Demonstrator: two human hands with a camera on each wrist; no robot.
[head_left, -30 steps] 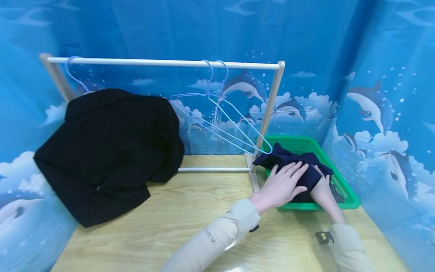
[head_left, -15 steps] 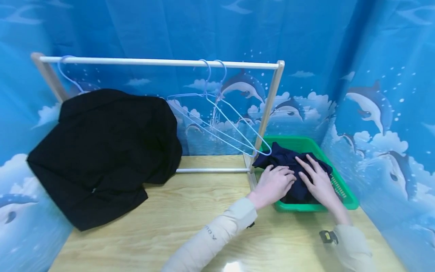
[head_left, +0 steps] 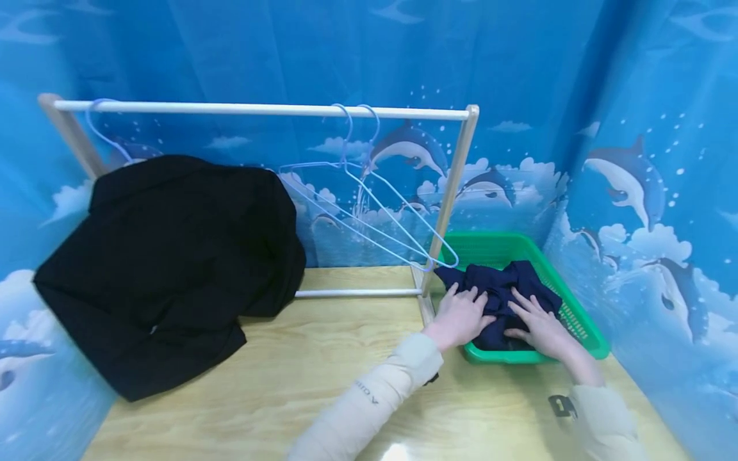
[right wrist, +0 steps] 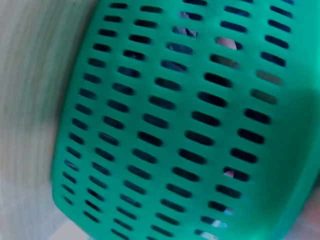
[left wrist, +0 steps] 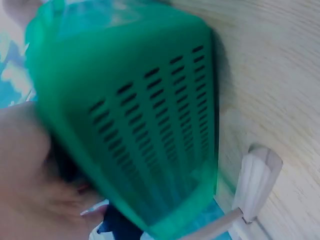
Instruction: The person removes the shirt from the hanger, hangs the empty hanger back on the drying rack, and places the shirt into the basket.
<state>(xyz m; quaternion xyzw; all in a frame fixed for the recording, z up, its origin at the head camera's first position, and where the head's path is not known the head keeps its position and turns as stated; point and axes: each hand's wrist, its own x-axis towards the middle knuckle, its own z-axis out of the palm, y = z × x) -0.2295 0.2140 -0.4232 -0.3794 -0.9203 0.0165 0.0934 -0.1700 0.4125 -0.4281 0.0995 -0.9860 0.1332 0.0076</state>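
A dark navy garment (head_left: 498, 294) lies bunched in the green plastic basket (head_left: 576, 307) on the right. My left hand (head_left: 460, 318) rests on the garment's left side, fingers spread. On its right side lies my right hand (head_left: 544, 328), its fingers also spread and pressing down on the cloth. The left wrist view has the basket's slotted wall (left wrist: 165, 125) large, with part of the left hand (left wrist: 30, 170) blurred over the rim and dark cloth beneath it. Slotted green wall (right wrist: 160, 130) fills most of the right wrist view, which barely shows the right hand.
A clothes rack (head_left: 254, 109) with a white rail stands at the back of the wooden table (head_left: 300, 384). A black garment (head_left: 184, 262) hangs from a hanger at its left. Two bare hangers (head_left: 375, 211) hang at the right, their lower corners near the basket.
Both hands have pushed the navy garment lower and flatter in the basket. The right hand came out from the garment's right edge onto its top, its fingers now spread. The head view shifted slightly.
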